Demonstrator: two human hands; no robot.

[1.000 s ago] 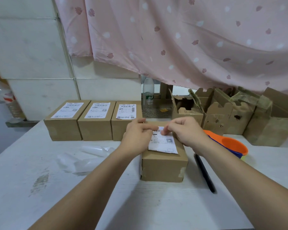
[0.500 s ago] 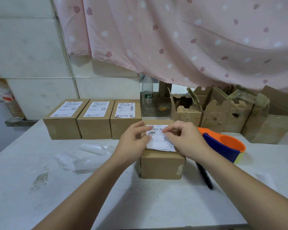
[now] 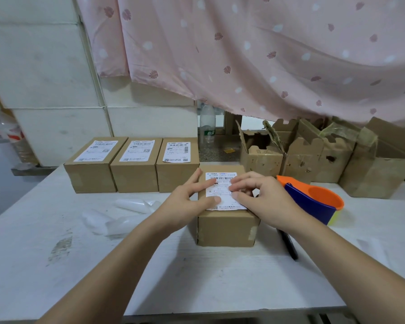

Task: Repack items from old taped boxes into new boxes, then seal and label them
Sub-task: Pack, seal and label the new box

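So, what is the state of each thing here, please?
Front brown cardboard box, closed, taped.
White paper shipping label, flat on that box.
Left hand, presses label.
Right hand, presses label.
Three brown labelled boxes, closed.
Old torn cardboard boxes, open.
Clear plastic bottle, upright.
Black pen, lying flat.

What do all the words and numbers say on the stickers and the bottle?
Front box, label: a barcode, then roughly "553 A17", partly hidden, unsure.
Three back boxes, labels: barcodes and square codes, print too small to read.
Bottle, green band: characters too blurred to read.
Nothing else bears words.
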